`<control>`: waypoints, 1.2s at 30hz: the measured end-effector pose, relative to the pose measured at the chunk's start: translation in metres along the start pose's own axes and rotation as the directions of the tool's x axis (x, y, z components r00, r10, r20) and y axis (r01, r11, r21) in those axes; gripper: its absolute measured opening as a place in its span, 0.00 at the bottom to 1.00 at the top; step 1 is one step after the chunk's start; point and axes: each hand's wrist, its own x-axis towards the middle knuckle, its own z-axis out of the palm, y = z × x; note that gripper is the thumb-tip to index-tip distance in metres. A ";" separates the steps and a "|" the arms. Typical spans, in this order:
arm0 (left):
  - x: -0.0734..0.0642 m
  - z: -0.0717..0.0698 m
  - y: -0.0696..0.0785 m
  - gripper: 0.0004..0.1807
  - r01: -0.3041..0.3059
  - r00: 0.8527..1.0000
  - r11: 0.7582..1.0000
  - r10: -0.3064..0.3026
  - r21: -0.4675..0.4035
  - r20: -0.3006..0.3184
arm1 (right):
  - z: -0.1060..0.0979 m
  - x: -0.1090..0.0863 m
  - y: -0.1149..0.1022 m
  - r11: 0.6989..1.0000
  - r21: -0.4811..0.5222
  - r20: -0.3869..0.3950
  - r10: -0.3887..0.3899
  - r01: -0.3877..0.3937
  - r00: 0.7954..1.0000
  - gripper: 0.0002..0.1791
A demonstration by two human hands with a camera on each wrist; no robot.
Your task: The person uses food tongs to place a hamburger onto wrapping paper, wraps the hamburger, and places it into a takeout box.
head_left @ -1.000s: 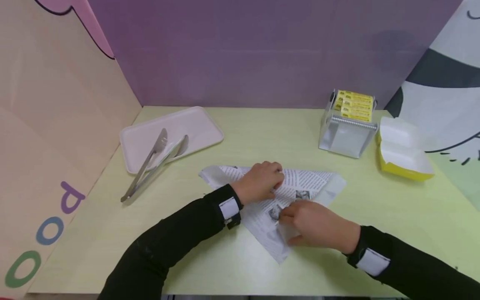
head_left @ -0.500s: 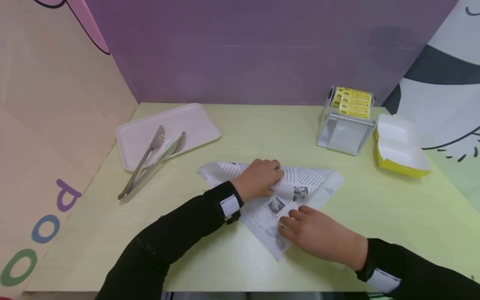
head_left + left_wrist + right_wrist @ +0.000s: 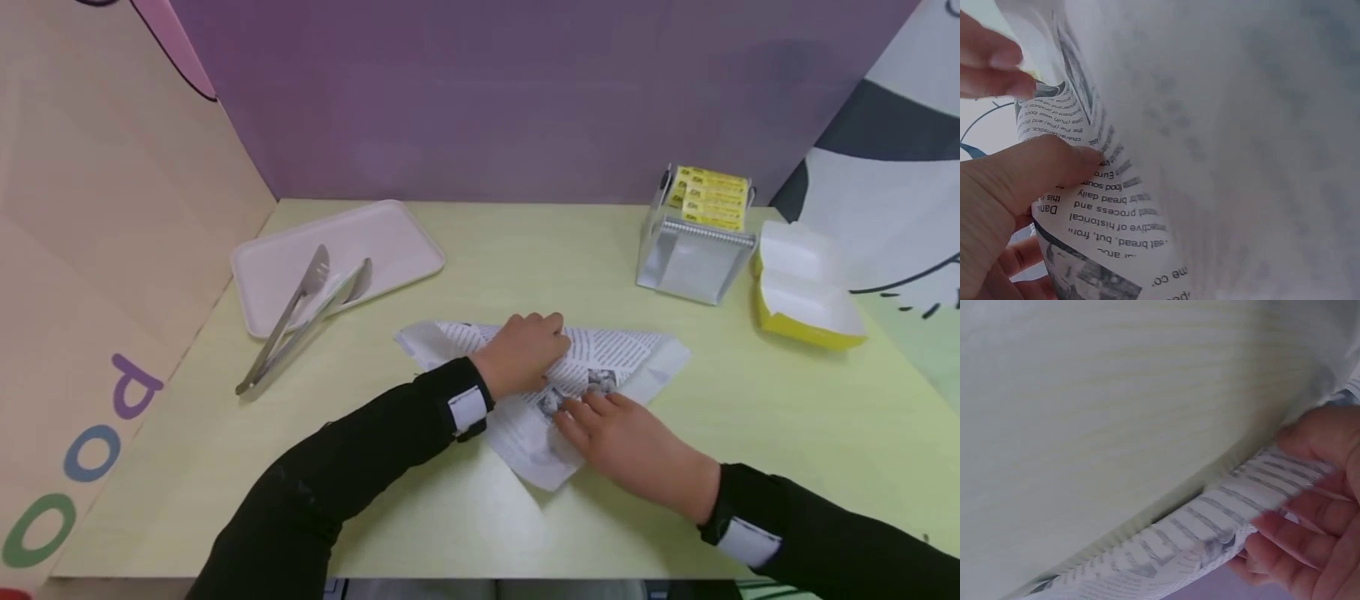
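Note:
A sheet of newsprint-patterned wrapping paper (image 3: 536, 458) lies partly folded at the middle of the table, its near corner lifted a little. My left hand (image 3: 521, 354) grips the paper's upper middle with curled fingers; in the left wrist view its thumb (image 3: 1054, 165) presses on the printed face. Just in front and to the right, my right hand (image 3: 641, 450) pinches the near part of the sheet. In the right wrist view, the thumb (image 3: 1319, 434) and fingers (image 3: 1297, 544) stand on either side of the printed paper strip (image 3: 1210, 515). Whether anything is inside the fold is hidden.
Metal tongs (image 3: 288, 321) lean on a pale pink tray (image 3: 408, 229) at the back left. A metal holder (image 3: 690, 262) bearing yellow packets (image 3: 716, 200) stands at the back right. Beside it sits an open yellow-and-white takeaway box (image 3: 813, 308). Walls close off the back and sides.
My right hand let its fingers loosen on the paper, then moved forward to the left hand. The paper's near corner has come up and away from the table's front edge. The left hand stays put.

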 end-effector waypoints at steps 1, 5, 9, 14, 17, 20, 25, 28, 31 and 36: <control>0.000 -0.001 0.000 0.23 -0.001 1.000 1.000 0.001 0.002 0.003 | 0.001 0.002 0.001 1.000 -0.012 -0.011 0.000 0.000 1.000 0.21; 0.003 -0.002 -0.001 0.22 0.000 1.000 1.000 0.000 0.012 0.021 | 0.003 0.011 0.005 0.997 -0.066 -0.057 -0.053 0.049 0.997 0.18; 0.005 -0.002 -0.002 0.22 -0.003 1.000 1.000 0.003 0.004 0.023 | 0.003 0.021 0.009 0.988 -0.118 -0.061 -0.103 0.096 0.993 0.13; 0.006 -0.001 -0.003 0.23 -0.011 1.000 1.000 0.011 -0.013 0.011 | 0.003 0.025 0.013 0.991 -0.102 -0.021 -0.088 0.085 0.996 0.08; 0.006 -0.001 -0.005 0.22 -0.004 1.000 1.000 0.005 -0.028 0.013 | 0.005 0.024 0.015 0.997 -0.056 -0.024 -0.050 0.049 0.998 0.07; 0.007 -0.002 -0.006 0.21 0.004 1.000 0.999 -0.003 -0.045 0.022 | 0.008 0.021 0.016 1.000 -0.011 -0.056 -0.020 0.019 0.998 0.08; 0.008 -0.003 -0.006 0.23 0.010 0.999 0.998 -0.008 -0.062 0.035 | 0.009 0.017 0.017 1.000 0.024 -0.150 0.011 -0.008 0.989 0.08; 0.008 -0.002 -0.006 0.25 0.011 0.999 0.998 -0.009 -0.061 0.034 | 0.007 0.016 0.019 0.999 0.047 -0.202 0.036 -0.027 0.979 0.11; 0.007 -0.002 -0.006 0.23 0.011 1.000 0.998 -0.009 -0.062 0.029 | 0.006 0.017 0.020 0.995 0.080 -0.236 0.072 -0.054 0.969 0.13; 0.005 -0.005 -0.009 0.15 -0.003 0.999 0.996 0.006 -0.092 0.033 | 0.004 0.020 0.026 0.980 0.169 -0.265 0.149 -0.106 0.953 0.14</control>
